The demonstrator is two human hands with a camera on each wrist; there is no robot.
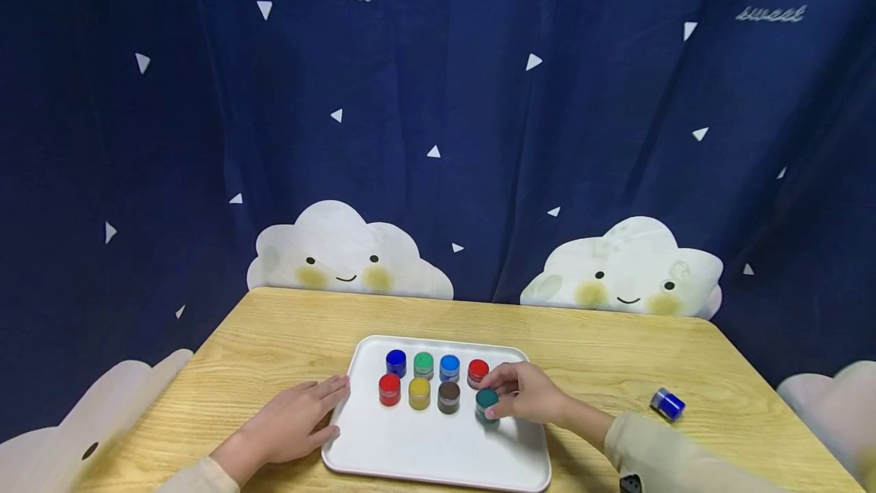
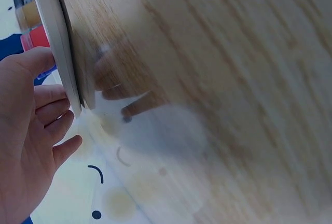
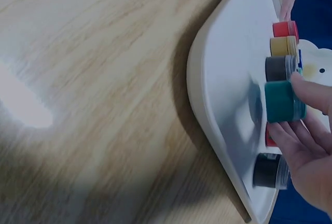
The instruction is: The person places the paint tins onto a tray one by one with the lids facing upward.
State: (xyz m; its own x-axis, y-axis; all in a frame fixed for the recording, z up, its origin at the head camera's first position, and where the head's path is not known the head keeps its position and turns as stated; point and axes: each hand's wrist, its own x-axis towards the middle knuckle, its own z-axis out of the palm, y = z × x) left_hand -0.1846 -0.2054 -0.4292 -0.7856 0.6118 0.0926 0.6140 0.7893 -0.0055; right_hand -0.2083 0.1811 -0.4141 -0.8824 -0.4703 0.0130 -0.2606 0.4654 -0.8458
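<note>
My right hand (image 1: pixel 530 394) pinches a dark green paint jar (image 1: pixel 487 404) between thumb and fingers, close over the right part of a white tray (image 1: pixel 424 451). In the right wrist view, the jar (image 3: pixel 280 102) lies beside a dark brown jar (image 3: pixel 277 69), its shadow falling on the tray. My left hand (image 1: pixel 294 418) rests at the tray's left rim with its fingers extended. In front stand red (image 1: pixel 389 389), yellow (image 1: pixel 419 393) and brown (image 1: pixel 448 397) jars. Behind them are blue (image 1: pixel 395 362), green (image 1: pixel 423 365), light blue (image 1: pixel 449 368) and red (image 1: pixel 477 373) ones.
A blue jar (image 1: pixel 667 405) lies on its side on the wooden table (image 1: pixel 602 348), right of the tray. The right wrist view shows a black jar (image 3: pixel 268 170) at the tray's end, hidden behind my hand in the head view. A dark blue curtain (image 1: pixel 383 173) hangs behind.
</note>
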